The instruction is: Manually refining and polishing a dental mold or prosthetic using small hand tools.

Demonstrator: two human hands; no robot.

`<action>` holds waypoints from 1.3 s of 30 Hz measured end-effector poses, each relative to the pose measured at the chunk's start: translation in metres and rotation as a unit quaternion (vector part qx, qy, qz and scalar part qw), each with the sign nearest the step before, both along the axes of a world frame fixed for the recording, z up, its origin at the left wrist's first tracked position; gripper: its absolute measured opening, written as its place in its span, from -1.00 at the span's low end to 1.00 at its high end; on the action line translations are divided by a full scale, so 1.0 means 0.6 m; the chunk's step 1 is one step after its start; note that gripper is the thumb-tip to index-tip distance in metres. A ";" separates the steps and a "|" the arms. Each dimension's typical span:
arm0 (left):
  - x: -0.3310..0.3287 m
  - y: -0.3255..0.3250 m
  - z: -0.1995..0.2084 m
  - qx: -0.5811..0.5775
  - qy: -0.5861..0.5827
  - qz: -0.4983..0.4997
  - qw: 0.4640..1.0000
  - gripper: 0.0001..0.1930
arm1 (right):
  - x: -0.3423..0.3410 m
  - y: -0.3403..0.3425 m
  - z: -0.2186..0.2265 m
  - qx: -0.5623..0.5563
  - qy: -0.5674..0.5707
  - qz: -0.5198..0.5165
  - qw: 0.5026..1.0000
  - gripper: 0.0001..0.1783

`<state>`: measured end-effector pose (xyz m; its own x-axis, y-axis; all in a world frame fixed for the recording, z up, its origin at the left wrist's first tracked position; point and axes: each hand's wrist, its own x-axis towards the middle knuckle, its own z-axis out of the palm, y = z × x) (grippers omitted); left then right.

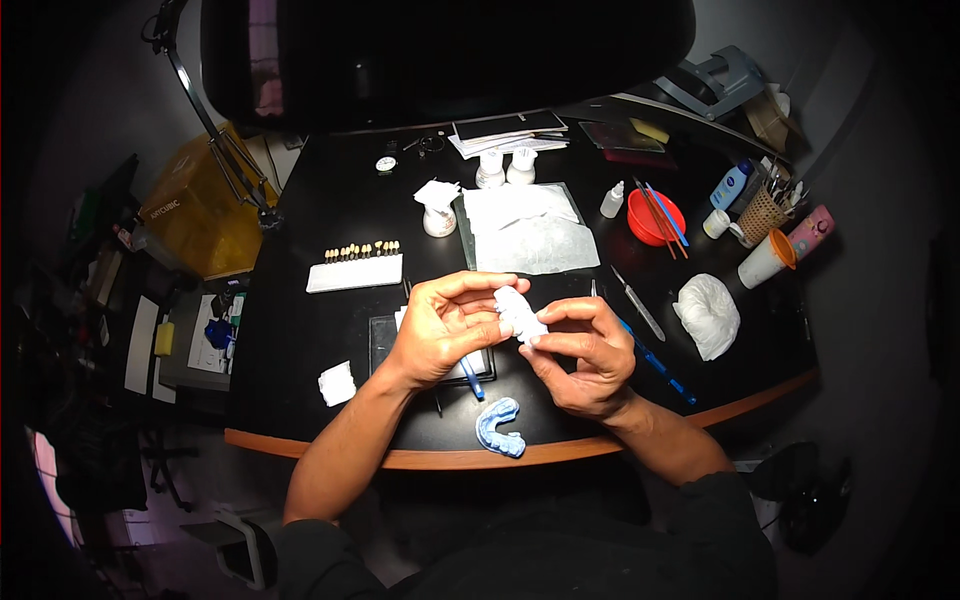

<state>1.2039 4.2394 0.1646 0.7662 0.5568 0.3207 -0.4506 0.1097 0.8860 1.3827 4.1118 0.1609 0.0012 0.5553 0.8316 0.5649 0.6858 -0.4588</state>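
Observation:
Between my two hands, above the near middle of the black table, is a white dental cast [518, 314] with tooth-like bumps. My left hand [447, 328] grips its left end with thumb and fingers. At its right end, the thumb and fingertips of my right hand [588, 356] pinch it. Below them, near the table's front edge, lies a blue horseshoe-shaped dental cast [498, 428]. A blue-handled tool [473, 380] lies partly under my left hand, beside a dark flat tray [383, 340] that the hand partly hides.
A tooth shade guide [355, 272] stands at the left, a folded white tissue [337, 383] nearer. White sheets [530, 235] lie behind my hands. On the right are a knife [640, 308], a crumpled white cloth [707, 317], a red bowl [650, 222] with brushes, and a cup [762, 265]. A dark lamp overhangs.

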 end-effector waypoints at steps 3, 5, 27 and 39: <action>-0.003 0.002 0.001 -0.039 0.043 -0.045 0.997 -0.41 | -0.003 -0.003 -0.001 -0.018 0.009 -0.025 0.999 -0.56; -0.003 0.000 0.005 -0.051 0.044 -0.049 0.996 -0.42 | -0.004 -0.003 -0.001 -0.022 0.017 -0.021 0.999 -0.56; -0.004 -0.001 0.006 -0.080 0.038 -0.105 0.991 -0.48 | -0.004 0.003 -0.005 -0.022 0.009 -0.009 1.000 -0.60; -0.006 0.003 0.001 -0.060 0.044 -0.091 0.993 -0.46 | -0.003 0.002 -0.006 -0.027 0.028 0.008 0.999 -0.59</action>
<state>1.2002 4.2413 0.1652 0.8792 0.4374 0.1889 -0.3361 0.2885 0.8965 1.3807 4.1133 0.1573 0.0379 0.6005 0.7988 0.5265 0.6674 -0.5267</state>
